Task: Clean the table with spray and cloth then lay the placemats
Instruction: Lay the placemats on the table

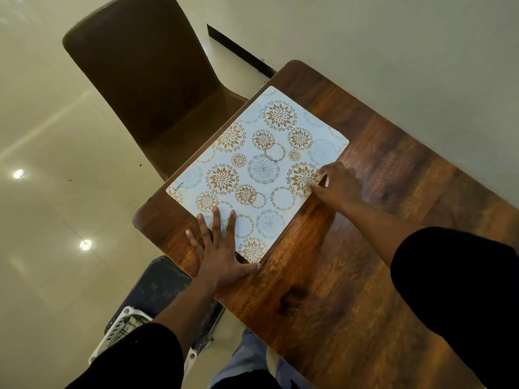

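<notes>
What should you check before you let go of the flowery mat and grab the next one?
1. Placemat lies flat on the table: ok.
2. Mat fully on the table, nothing overhanging: ok.
3. Left hand fingers straight, pressing the near corner: ok.
4. Right hand fingertips on the mat's edge: ok.
5. Mat sits in front of the chair: ok.
6. Table wiped dry: cannot tell.

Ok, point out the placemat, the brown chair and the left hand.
placemat (261, 169): head view, on the blue flower print near its middle.
brown chair (146, 80): head view, on the backrest.
left hand (219, 248): head view, on the back of the hand.
</notes>
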The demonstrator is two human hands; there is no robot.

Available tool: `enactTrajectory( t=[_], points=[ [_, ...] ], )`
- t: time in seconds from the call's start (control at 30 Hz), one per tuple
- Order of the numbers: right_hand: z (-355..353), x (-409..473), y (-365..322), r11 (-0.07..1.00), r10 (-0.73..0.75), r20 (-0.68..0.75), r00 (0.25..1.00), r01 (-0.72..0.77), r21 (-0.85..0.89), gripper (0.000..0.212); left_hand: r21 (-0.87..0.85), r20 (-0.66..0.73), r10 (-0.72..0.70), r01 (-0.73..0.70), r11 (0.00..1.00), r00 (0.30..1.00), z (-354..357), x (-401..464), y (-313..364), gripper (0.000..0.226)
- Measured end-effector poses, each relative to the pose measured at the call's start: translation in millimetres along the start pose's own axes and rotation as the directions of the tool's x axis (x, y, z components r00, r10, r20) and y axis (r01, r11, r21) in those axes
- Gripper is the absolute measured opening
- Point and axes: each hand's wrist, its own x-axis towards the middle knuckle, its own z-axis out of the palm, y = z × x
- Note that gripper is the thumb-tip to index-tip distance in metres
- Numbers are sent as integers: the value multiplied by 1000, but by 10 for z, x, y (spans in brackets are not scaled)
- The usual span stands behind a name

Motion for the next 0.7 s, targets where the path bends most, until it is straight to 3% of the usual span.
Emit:
enactTrajectory(
  t=[0.07,0.17,0.37,0.7],
  points=[
    [-38,155,5,1000,-13,-32,999,12,-15,51,-8,12,-9,9,1000,1000,-5,6,7,144],
    [-89,400,48,997,47,-54,997,-44,56,53,3,29,-22,22,1000,999,-15,16,20,143],
    [-179,882,216,997,81,182,980,-80,-11,124,27,62,-36,34,999,997,-46,33,31,146],
    [-324,1072,268,997,72,284,956,-57,-58,151,32,100,-58,55,998,993,-88,42,63,146]
  ],
)
